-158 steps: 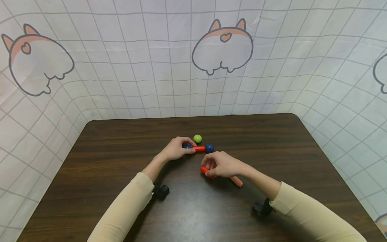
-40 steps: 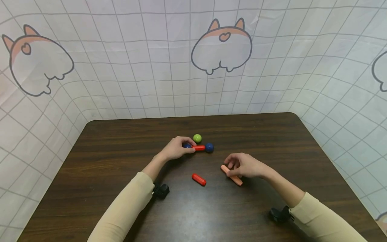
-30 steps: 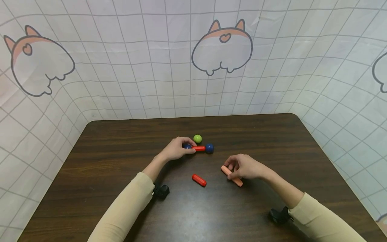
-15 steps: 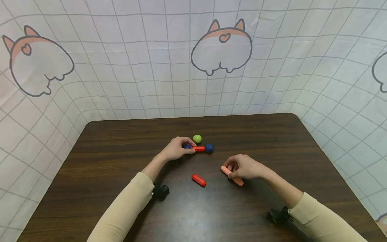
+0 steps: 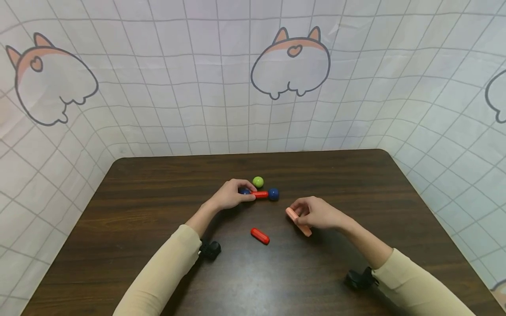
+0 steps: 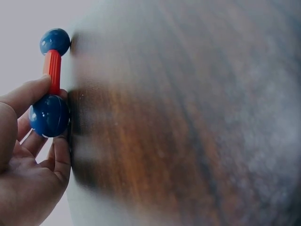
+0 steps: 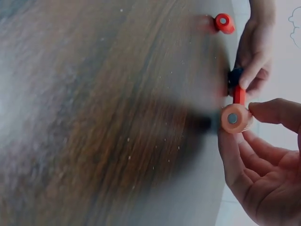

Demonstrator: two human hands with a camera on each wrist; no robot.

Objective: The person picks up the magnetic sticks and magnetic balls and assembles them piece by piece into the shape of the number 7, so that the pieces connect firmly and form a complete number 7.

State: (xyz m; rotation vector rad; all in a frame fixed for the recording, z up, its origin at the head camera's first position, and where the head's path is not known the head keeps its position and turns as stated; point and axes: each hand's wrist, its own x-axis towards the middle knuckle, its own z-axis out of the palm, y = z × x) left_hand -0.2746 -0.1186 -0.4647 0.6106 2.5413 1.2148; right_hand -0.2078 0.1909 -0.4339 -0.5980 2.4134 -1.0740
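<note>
My left hand (image 5: pixel 231 194) holds the near end of a red magnetic rod (image 5: pixel 260 194) and the blue ball (image 6: pixel 49 116) joined to it; the thumb presses on the rod. At the rod's other end sits a second blue ball (image 5: pixel 273 194). To the right, my right hand (image 5: pixel 319 213) pinches a light orange magnetic rod (image 5: pixel 291 213) between thumb and fingers, tilted and seemingly just off the table. Its round end with a metal disc faces the right wrist camera. A loose red magnetic rod (image 5: pixel 260 235) lies between the forearms.
A green ball (image 5: pixel 258 182) rests just behind the joined rod and balls. Everything stands on a dark wood-grain table (image 5: pixel 158 175), with a white gridded cloth (image 5: pixel 178 87) behind and at the sides. Black wrist cameras hang under both sleeves.
My right hand has let go of the loose red rod and taken hold of the orange rod. Lately it has lifted that rod slightly and shifted it left and back. My left hand stays still.
</note>
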